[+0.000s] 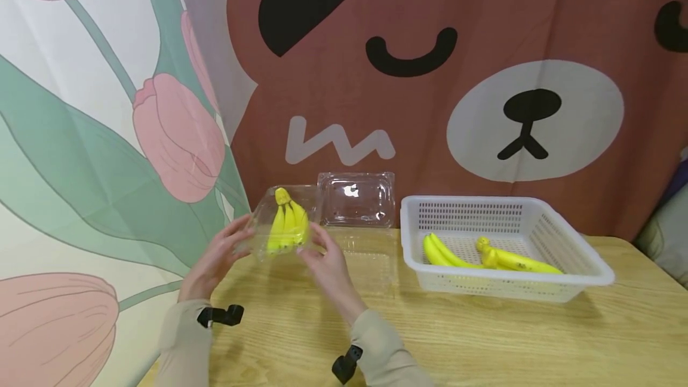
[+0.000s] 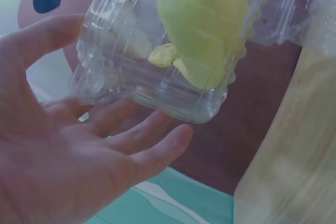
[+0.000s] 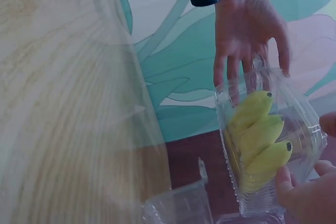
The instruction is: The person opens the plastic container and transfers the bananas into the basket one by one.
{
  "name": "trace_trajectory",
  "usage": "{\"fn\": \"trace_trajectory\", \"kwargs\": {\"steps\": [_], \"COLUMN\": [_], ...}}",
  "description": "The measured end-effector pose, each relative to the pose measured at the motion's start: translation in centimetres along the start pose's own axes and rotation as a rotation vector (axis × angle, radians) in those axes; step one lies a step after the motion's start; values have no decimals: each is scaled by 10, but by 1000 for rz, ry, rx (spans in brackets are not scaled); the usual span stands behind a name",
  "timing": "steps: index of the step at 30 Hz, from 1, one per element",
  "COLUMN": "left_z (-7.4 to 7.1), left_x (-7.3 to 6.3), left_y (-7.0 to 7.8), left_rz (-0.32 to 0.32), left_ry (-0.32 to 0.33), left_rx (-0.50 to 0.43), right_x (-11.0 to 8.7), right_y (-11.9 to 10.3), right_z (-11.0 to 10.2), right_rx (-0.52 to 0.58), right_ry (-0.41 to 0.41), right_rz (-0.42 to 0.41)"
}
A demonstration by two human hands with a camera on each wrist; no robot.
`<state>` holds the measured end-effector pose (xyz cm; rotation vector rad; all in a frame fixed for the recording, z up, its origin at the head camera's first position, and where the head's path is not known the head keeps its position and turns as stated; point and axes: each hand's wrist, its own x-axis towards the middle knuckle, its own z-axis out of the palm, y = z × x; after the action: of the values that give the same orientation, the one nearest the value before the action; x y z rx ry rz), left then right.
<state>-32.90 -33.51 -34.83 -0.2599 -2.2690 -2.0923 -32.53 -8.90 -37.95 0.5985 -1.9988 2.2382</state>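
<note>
A clear plastic clamshell box (image 1: 307, 199) with a bunch of yellow bananas (image 1: 289, 226) inside is held up above the table between both hands. My left hand (image 1: 212, 258) grips its left side, thumb at one edge and fingers spread under the other, as the left wrist view shows. On the opposite side my right hand (image 1: 329, 260) pinches the box between thumb and fingers. In the right wrist view, the banana tips (image 3: 270, 158) point toward the right hand's side. The box looks closed over the fruit.
Another clear clamshell box (image 1: 357, 199) stands open behind, its lid raised against the curtain. To the right, a white perforated basket (image 1: 500, 284) holds more yellow bananas (image 1: 524, 261). The wooden table (image 1: 484, 339) meets printed curtains at the back and left.
</note>
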Motion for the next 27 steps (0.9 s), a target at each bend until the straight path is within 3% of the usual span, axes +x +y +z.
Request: {"fn": "trace_trajectory", "kwargs": {"steps": [11, 27], "left_z": [25, 57], "left_x": [3, 3], "left_y": [6, 20], "left_rz": [41, 70], "left_ry": [-133, -132], "left_rx": [80, 83], "right_x": [2, -2], "right_y": [-21, -42], "right_z": [-34, -63], "right_rx": [-103, -110], "right_ry": [46, 81], "right_rz": [-18, -82]}}
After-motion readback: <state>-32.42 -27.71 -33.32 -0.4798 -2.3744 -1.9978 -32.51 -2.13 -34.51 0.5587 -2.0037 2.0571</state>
